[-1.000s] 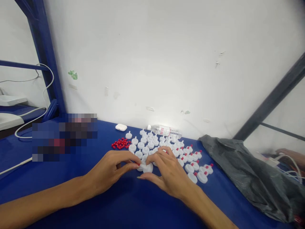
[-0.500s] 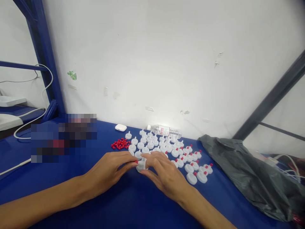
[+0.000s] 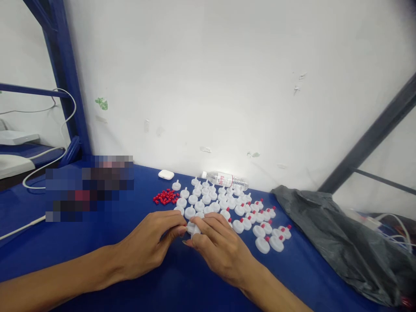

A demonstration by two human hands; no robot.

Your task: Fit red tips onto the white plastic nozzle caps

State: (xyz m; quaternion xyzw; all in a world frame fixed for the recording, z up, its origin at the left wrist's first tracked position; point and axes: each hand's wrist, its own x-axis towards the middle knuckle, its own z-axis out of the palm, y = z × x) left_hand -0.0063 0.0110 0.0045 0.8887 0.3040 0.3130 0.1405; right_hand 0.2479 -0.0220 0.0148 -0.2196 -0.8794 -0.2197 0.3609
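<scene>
Red characters too small to read mark the label of a clear bottle lying along the wall, with a white case, a heap of red caps and crowded white lids nearby. Just before these lids, the right hand grips one white piece while the left hand pinches a mostly hidden red cap at its side. Crumpled dark sheeting bounds the right, leaving bare blue counter nearest the person.

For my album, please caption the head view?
Left hand and right hand meet at a white spouted cap, near red tips.
</scene>
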